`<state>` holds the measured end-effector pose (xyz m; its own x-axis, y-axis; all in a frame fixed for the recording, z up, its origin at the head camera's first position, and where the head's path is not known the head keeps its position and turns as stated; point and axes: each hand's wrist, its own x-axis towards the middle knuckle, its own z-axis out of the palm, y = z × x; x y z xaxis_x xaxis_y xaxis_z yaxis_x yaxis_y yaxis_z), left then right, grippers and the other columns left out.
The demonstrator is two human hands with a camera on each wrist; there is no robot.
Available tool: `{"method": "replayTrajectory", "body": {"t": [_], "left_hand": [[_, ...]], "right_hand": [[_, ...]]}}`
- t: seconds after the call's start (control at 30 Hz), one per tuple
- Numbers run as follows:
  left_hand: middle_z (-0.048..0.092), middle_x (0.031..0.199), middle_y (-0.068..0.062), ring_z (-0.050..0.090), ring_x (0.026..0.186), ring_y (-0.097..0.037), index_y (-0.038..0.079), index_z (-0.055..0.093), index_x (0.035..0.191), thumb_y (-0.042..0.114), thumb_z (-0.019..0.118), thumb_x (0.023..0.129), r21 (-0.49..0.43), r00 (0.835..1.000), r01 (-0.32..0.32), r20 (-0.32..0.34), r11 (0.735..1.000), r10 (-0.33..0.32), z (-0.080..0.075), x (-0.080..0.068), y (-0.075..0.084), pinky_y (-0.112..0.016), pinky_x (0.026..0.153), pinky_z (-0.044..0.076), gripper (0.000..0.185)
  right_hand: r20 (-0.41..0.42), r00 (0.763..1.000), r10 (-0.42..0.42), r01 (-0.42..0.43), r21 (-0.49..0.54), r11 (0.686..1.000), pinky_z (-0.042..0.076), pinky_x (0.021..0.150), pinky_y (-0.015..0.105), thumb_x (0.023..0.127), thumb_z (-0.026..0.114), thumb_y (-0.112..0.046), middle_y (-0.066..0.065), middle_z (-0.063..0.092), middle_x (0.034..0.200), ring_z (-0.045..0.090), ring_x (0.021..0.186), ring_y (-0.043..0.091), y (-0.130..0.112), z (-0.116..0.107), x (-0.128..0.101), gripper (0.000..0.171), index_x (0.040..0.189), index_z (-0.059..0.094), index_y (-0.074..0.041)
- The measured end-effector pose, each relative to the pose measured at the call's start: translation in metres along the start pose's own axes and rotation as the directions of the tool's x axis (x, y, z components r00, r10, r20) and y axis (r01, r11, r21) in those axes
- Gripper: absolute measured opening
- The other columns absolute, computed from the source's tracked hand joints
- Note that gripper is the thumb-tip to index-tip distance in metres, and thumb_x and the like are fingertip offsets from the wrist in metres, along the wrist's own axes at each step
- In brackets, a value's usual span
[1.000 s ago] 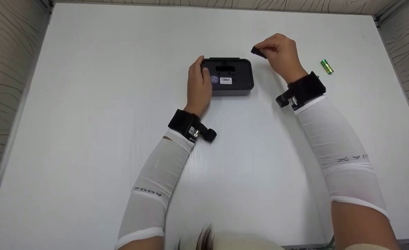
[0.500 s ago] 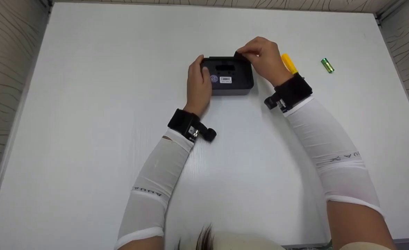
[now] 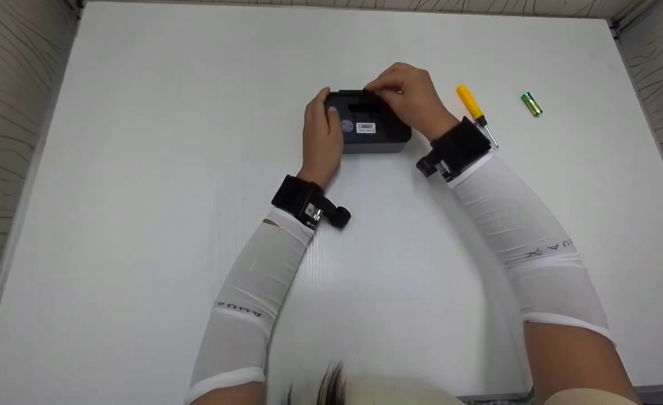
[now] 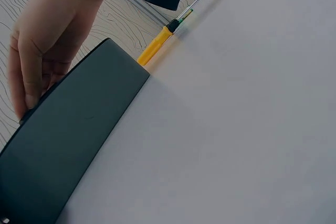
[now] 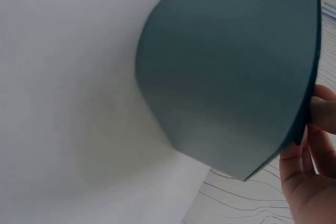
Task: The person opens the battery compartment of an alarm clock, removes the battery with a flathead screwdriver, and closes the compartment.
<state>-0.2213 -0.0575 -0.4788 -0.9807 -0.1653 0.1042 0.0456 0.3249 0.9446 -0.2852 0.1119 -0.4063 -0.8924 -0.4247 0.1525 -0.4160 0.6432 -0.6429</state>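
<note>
Head view: a dark grey box lies on the white bench, toward the far edge and near its middle, with a small white label on its upper face. The left hand grips the box's left end, fingers curled round its far corner. The right hand is over the box's far edge, fingers bent as if pinching something there; what they pinch is hidden. A yellow-handled screwdriver lies just right of the right wrist, and a green battery lies further toward the right edge.

Left wrist view: the box fills the lower left, the right hand on its far edge, the screwdriver beyond.

Right wrist view: the box looms close on the bench, with the fingers of the left hand curled round its end.
</note>
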Motion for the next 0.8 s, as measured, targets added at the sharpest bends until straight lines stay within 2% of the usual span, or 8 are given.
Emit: {"method": "replayTrajectory", "body": {"t": [0.27,0.43,0.8], "left_hand": [[0.039,0.156,-0.012,0.033,0.146,-0.015,0.006,0.036,0.154,0.016,0.037,0.11,0.002,1.0,-0.002,-0.006,1.0,0.002,0.0015,0.0005,0.0003,-0.015,0.114,0.022,0.046],[0.039,0.156,-0.012,0.033,0.145,-0.014,0.006,0.036,0.154,0.017,0.037,0.11,0.011,1.0,-0.005,-0.004,1.0,0.005,0.0034,0.0007,0.0009,-0.015,0.114,0.022,0.046],[0.038,0.156,-0.012,0.032,0.146,-0.015,0.004,0.034,0.155,0.017,0.036,0.11,0.009,0.999,-0.03,0.016,1.0,0.03,0.0064,-0.0002,0.0016,-0.015,0.114,0.021,0.047]], "right_hand": [[0.011,1.0,-0.024,0.024,0.029,0.999,0.05,0.09,0.025,0.098,0.063,0.001,0.01,0.07,0.105,0.064,0.101,0.017,0.0003,0.0057,0.0028,0.02,0.108,0.079,-0.006],[0.036,0.999,-0.026,0.025,0.05,0.998,0.05,0.091,0.024,0.098,0.063,0.001,0.009,0.071,0.106,0.063,0.101,0.015,0.002,0.0075,0.0028,0.02,0.108,0.079,-0.006],[0.101,0.995,-0.024,0.018,0.055,0.998,0.049,0.095,0.027,0.098,0.063,0.003,0.012,0.069,0.108,0.063,0.106,0.019,0.004,0.0078,0.0017,0.02,0.109,0.078,-0.003]]}}
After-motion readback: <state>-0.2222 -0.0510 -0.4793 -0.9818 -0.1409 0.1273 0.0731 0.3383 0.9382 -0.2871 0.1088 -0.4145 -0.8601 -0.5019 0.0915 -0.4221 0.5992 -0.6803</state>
